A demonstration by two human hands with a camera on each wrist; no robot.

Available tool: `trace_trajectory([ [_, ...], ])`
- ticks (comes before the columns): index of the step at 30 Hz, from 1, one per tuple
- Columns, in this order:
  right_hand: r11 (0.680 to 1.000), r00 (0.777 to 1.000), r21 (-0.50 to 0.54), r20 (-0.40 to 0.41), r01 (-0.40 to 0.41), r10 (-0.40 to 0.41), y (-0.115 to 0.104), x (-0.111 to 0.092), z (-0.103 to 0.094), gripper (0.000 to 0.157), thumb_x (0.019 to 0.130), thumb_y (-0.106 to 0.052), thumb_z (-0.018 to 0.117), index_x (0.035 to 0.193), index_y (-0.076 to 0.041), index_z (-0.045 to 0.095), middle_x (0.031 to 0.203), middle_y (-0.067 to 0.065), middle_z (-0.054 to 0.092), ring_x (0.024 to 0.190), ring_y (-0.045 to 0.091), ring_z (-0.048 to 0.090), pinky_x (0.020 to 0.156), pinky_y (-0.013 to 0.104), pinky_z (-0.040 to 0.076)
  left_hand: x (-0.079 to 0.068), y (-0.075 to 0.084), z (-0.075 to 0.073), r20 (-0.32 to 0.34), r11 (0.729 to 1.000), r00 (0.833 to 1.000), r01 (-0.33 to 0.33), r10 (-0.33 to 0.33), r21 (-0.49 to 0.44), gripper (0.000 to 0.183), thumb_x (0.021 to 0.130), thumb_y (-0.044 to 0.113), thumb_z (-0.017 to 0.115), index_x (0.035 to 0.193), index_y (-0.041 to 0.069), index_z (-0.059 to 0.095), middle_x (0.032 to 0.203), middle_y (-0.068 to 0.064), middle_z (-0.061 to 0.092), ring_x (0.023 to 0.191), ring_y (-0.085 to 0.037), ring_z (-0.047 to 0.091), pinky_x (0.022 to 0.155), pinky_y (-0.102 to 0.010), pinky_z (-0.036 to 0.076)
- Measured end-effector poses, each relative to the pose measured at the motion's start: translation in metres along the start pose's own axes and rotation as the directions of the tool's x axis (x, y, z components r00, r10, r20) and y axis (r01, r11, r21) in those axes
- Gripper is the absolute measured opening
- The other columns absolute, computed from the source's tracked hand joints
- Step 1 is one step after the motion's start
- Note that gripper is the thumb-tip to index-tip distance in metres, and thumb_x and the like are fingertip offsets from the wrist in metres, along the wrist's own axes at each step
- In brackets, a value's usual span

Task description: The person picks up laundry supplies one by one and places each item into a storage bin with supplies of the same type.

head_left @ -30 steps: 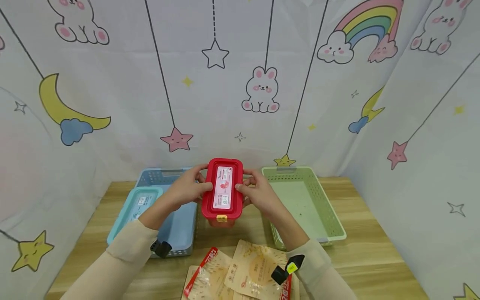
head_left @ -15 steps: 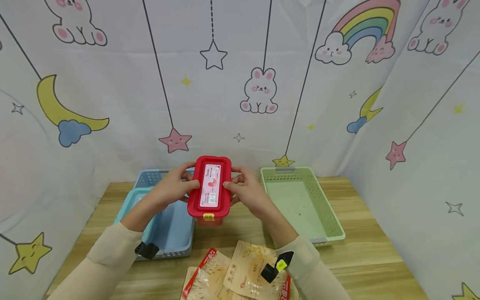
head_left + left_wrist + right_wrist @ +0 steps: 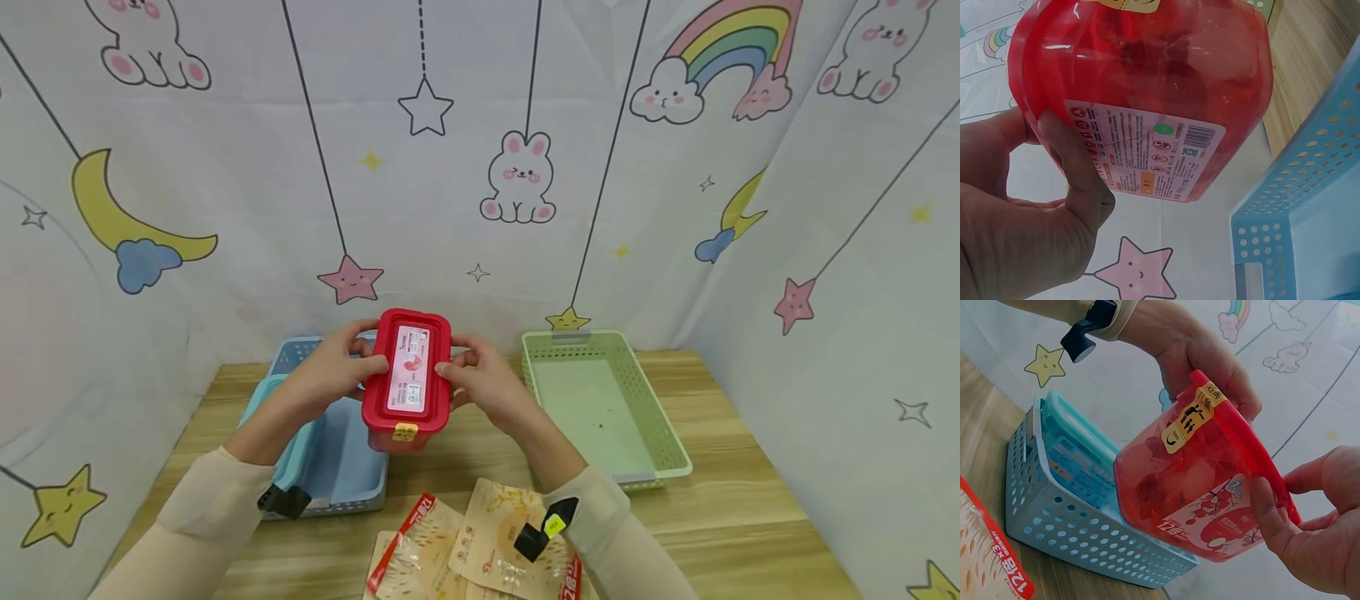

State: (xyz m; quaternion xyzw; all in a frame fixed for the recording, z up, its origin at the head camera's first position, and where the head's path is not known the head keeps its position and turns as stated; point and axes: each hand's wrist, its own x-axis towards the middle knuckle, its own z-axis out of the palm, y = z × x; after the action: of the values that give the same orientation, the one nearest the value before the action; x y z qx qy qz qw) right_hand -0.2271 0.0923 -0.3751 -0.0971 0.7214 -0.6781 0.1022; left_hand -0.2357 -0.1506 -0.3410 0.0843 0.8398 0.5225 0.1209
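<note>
Both hands hold a red lidded plastic box (image 3: 408,375) in the air, above the right side of the blue basket (image 3: 352,475). My left hand (image 3: 333,371) grips the lid's left edge, thumb on top; in the left wrist view its fingers curl under the rim beside a printed label (image 3: 1147,150). My right hand (image 3: 483,379) pinches the opposite edge of the lid. Yellow tape (image 3: 1191,419) seals the front of the box, and dark pieces show through its translucent wall. A teal-lidded box (image 3: 1079,456) leans inside the blue basket, partly hidden by the left arm.
A light green basket (image 3: 600,400) stands on the right of the wooden table (image 3: 750,500). Several beige and red flat packets (image 3: 495,533) lie in a pile at the front. A patterned white curtain (image 3: 450,208) closes off the back and sides.
Both hands have carried the red box leftward, from between the baskets to the blue basket's right side. Both arms moved left with it, and the left arm now covers more of the teal-lidded box.
</note>
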Motion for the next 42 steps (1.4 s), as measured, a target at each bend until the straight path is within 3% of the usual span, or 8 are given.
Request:
trace_trajectory([
  [7, 1.0, 1.0, 0.027, 0.015, 0.001, -0.002, 0.003, 0.001, 0.005, 0.055, 0.102, -0.006, 0.065, 0.153, 0.003, 0.044, 0.099, 0.014, 0.061, 0.077, 0.021, 0.069, 0.066, 0.04, 0.065, -0.004, -0.001, -0.003, 0.003, 1.0, 1.0, 0.002, -0.002, -0.003, 0.096, 0.092, 0.017, 0.079, 0.167, 0.003, 0.02, 0.113, -0.018, 0.059, 0.097, -0.028, 0.069, 0.075, -0.039, 0.065],
  [14, 0.999, 1.0, 0.036, 0.026, -0.002, 0.001, 0.007, 0.003, 0.011, 0.054, 0.103, -0.007, 0.065, 0.153, 0.002, 0.046, 0.1, 0.015, 0.063, 0.081, 0.026, 0.069, 0.069, 0.039, 0.065, -0.005, -0.008, -0.007, 0.001, 1.0, 1.0, -0.005, 0.005, -0.015, 0.096, 0.092, 0.017, 0.078, 0.167, 0.001, 0.019, 0.117, -0.018, 0.059, 0.102, -0.03, 0.068, 0.077, -0.041, 0.065],
  [25, 0.996, 0.997, 0.072, 0.06, -0.046, 0.042, 0.019, 0.009, 0.024, 0.054, 0.103, -0.009, 0.066, 0.153, -0.001, 0.047, 0.103, 0.014, 0.064, 0.083, 0.022, 0.069, 0.071, 0.037, 0.065, -0.01, -0.014, -0.013, -0.006, 0.999, 1.0, 0.024, -0.025, -0.033, 0.095, 0.093, 0.018, 0.079, 0.165, 0.0, 0.02, 0.125, -0.021, 0.06, 0.106, -0.032, 0.069, 0.078, -0.042, 0.065],
  [33, 0.995, 0.995, 0.088, 0.094, -0.052, 0.044, 0.029, 0.013, 0.031, 0.054, 0.103, -0.011, 0.066, 0.153, -0.003, 0.047, 0.104, 0.015, 0.065, 0.083, 0.022, 0.069, 0.071, 0.037, 0.065, -0.014, -0.02, -0.017, -0.012, 0.998, 0.998, 0.055, -0.055, 0.007, 0.097, 0.092, 0.019, 0.08, 0.165, 0.0, 0.02, 0.124, -0.022, 0.06, 0.105, -0.032, 0.068, 0.077, -0.041, 0.065],
  [42, 0.988, 0.995, 0.125, 0.063, -0.085, 0.078, 0.036, 0.015, 0.047, 0.053, 0.102, -0.008, 0.067, 0.151, 0.0, 0.049, 0.1, 0.012, 0.064, 0.079, 0.021, 0.067, 0.066, 0.034, 0.064, -0.017, -0.032, -0.026, 0.003, 0.996, 0.997, 0.075, -0.075, 0.038, 0.098, 0.09, 0.019, 0.081, 0.164, -0.001, 0.02, 0.12, -0.023, 0.061, 0.101, -0.031, 0.07, 0.077, -0.042, 0.065],
])
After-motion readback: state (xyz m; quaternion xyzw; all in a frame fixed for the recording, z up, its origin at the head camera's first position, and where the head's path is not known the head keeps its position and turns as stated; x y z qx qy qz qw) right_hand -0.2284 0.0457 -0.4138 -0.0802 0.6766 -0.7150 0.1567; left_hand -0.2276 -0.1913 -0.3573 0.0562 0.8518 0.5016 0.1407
